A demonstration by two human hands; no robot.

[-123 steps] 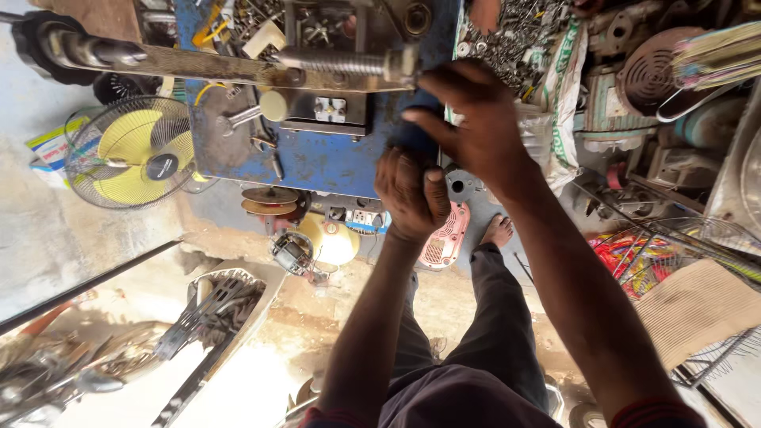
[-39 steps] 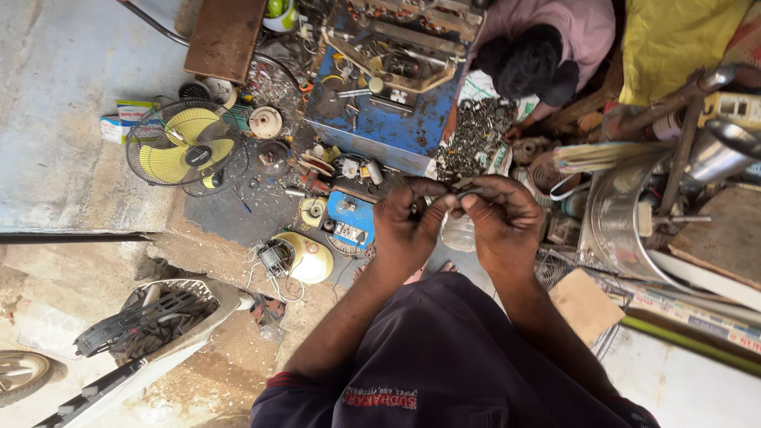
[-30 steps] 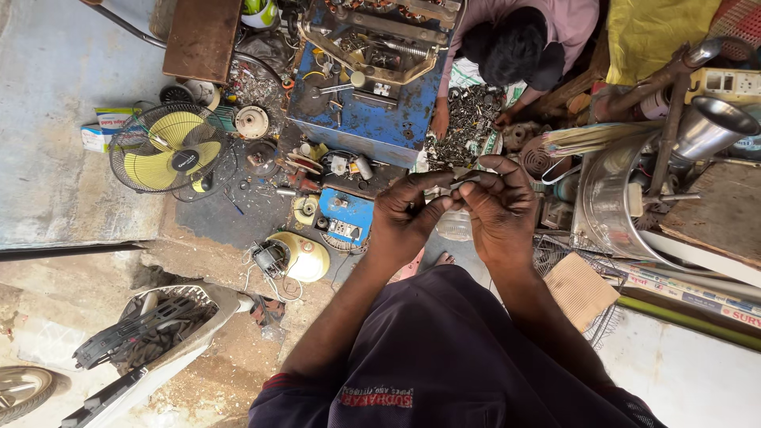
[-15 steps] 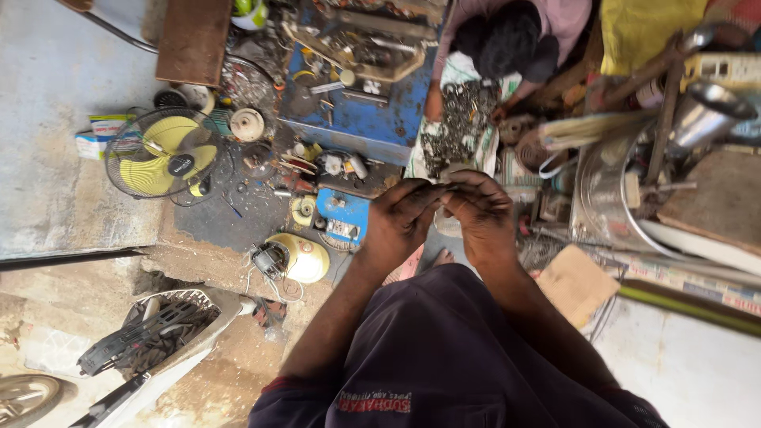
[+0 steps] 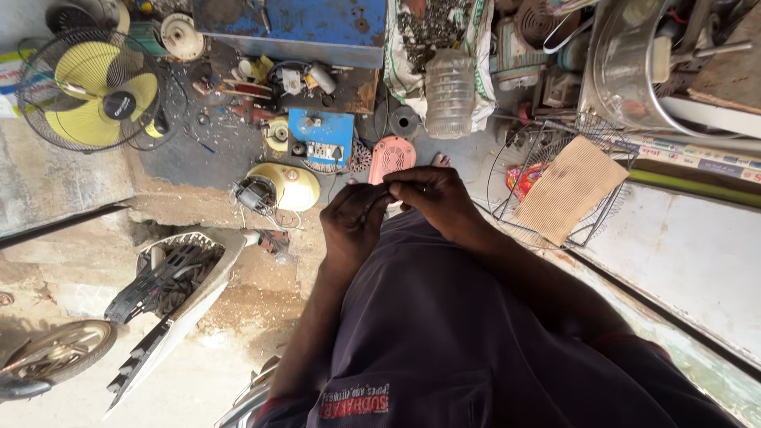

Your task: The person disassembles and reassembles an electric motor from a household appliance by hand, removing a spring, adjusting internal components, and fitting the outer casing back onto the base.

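Hands meet close above the lap: the left hand [image 5: 354, 222] and right hand [image 5: 432, 202] are together, fingertips pinched on a thin dark wire [image 5: 376, 198] between them, held near the body likely for fine control. Below on the floor lie a pink casing [image 5: 392, 157], a blue box [image 5: 320, 135] and a yellow fan [image 5: 93, 91], within easy reach

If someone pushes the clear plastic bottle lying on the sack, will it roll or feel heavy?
The clear plastic bottle looks empty, so it is probably light. It lies on its side on the white sack; a push would likely roll it, though the ribbed wall and soft sack may slow it.
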